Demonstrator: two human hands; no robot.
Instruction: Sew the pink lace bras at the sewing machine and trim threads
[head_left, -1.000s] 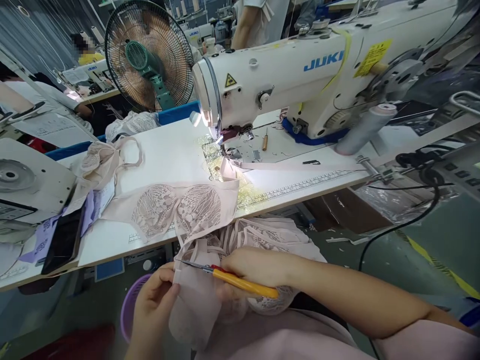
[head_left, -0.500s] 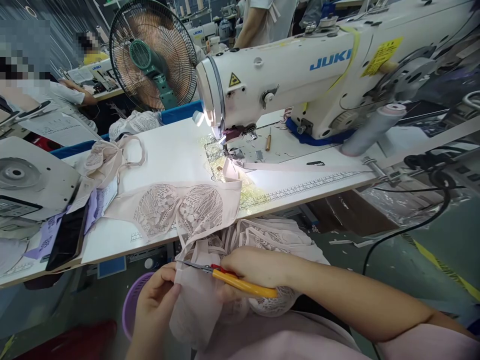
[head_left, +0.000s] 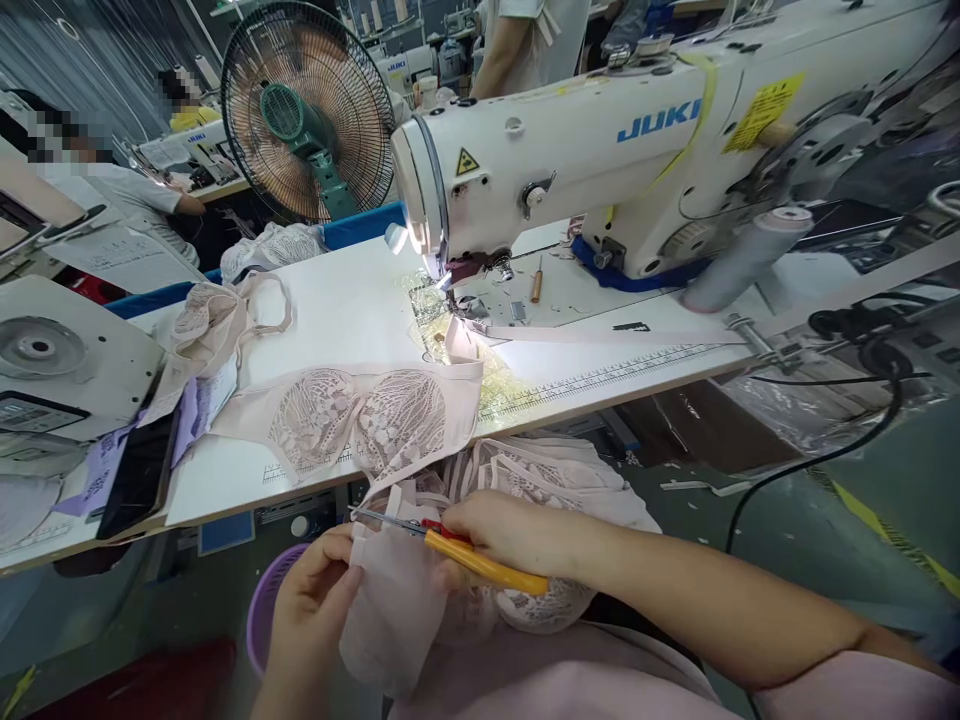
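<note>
Between finger and thumb, my left hand (head_left: 319,580) pinches the edge of a pale pink bra (head_left: 397,600) that hangs over my lap. My right hand (head_left: 487,535) is closed around yellow-handled scissors (head_left: 480,565), whose narrow blades point left to the bra's edge by my left fingertips. Whether the blades touch the fabric I cannot tell. More lace bras (head_left: 540,470) lie bunched on my lap, behind and beneath the right hand. A lace bra (head_left: 397,410) is spread along the table's front edge, just above both hands.
A white sewing machine (head_left: 570,150) stands on the table (head_left: 330,300), its lamp lit. To the left are a phone (head_left: 139,480), purple papers (head_left: 101,470) and another bra (head_left: 206,320). A purple basket (head_left: 262,610) sits below; a fan (head_left: 307,120) and other people are behind.
Both hands, the scissors and the bra stay almost in place. The scissors' handles have shifted very slightly left. At far left a person in the background has moved.
</note>
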